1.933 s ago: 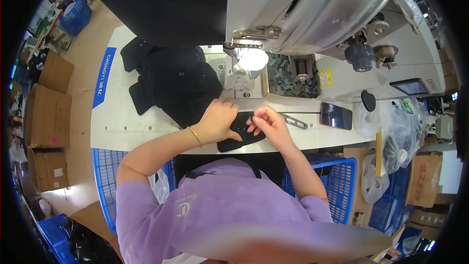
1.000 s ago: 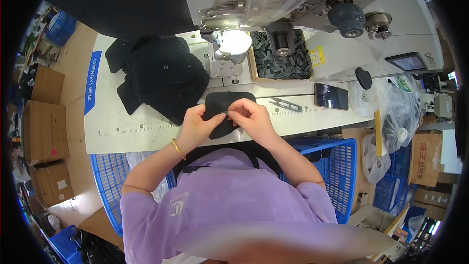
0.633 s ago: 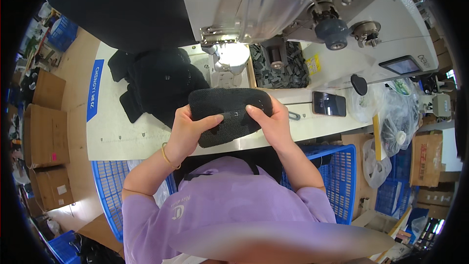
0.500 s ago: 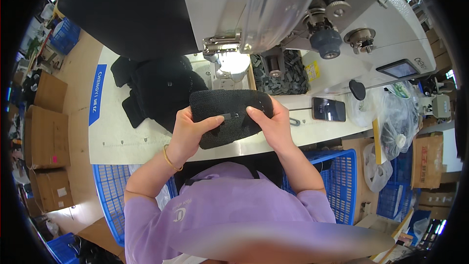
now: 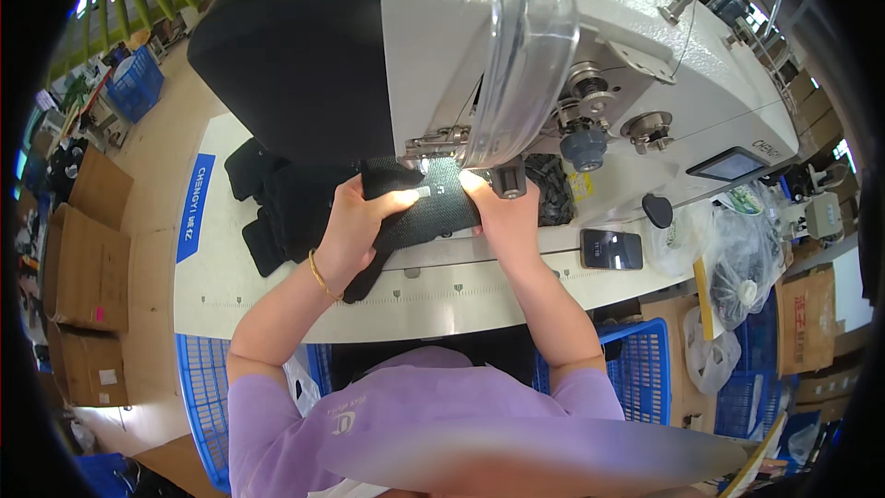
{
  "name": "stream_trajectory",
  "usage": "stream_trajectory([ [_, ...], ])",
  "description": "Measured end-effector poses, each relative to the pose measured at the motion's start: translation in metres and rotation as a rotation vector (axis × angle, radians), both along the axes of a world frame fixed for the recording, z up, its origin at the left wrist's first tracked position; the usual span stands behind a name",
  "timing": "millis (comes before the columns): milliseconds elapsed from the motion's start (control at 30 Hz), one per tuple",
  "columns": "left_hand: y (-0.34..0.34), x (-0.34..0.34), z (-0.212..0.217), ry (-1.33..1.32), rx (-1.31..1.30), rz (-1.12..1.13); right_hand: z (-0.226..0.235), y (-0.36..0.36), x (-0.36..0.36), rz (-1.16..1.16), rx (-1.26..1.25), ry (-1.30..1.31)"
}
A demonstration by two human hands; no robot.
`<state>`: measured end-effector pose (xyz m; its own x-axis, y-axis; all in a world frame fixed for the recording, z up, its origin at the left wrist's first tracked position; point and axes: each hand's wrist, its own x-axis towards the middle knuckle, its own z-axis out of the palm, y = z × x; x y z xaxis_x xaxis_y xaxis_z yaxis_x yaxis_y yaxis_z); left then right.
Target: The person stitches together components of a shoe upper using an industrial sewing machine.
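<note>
A piece of black mesh fabric (image 5: 429, 223) lies under the lit needle area of a white sewing machine (image 5: 438, 55). My left hand (image 5: 355, 226) grips its left side, the thumb on top beside a small grey tab (image 5: 423, 193). At the right side, my right hand (image 5: 509, 226) pinches the fabric, its thumb reaching in close to the presser area. The fingers under the fabric are mostly hidden. To the left of my left hand lies a pile of black fabric pieces (image 5: 293, 198), partly below the machine's black cover (image 5: 295, 65).
Small dark grey pieces (image 5: 553, 186) fill a tray right of the needle. A phone (image 5: 611, 249) lies on the white table (image 5: 479, 309). Blue baskets (image 5: 205, 387) stand below its front edge. Cardboard boxes (image 5: 92, 263) are stacked at left, plastic bags (image 5: 742, 249) at right.
Both hands have carried the black mesh fabric forward from the table's front part to beneath the needle area, where light now falls on it. The view has shifted too.
</note>
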<state>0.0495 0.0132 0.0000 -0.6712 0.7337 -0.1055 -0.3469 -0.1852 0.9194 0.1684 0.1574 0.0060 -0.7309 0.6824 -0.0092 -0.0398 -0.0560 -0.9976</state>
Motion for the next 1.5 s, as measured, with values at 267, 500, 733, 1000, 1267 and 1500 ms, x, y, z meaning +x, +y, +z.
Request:
stream_trajectory([
  [267, 0.013, -0.020, 0.001, 0.013, 0.011, -0.006, -0.025, 0.019, -0.023, -0.096, 0.327, 0.195],
  [500, 0.016, -0.020, 0.003, 0.058, 0.005, -0.025, -0.034, 0.021, -0.026, -0.137, 0.356, 0.207],
  [733, 0.014, -0.024, 0.004, 0.125, -0.047, 0.006, -0.020, 0.019, -0.026, -0.106, 0.325, 0.169],
  [1000, 0.015, -0.019, 0.010, -0.025, -0.022, 0.024, -0.020, 0.021, -0.016, -0.077, 0.215, 0.116],
  [1267, 0.009, -0.023, 0.006, -0.042, 0.044, 0.012, -0.011, 0.022, -0.015, -0.048, 0.266, 0.112],
  [1500, 0.010, -0.018, 0.006, -0.003, -0.010, -0.024, -0.005, 0.014, -0.006, -0.060, 0.348, 0.114],
])
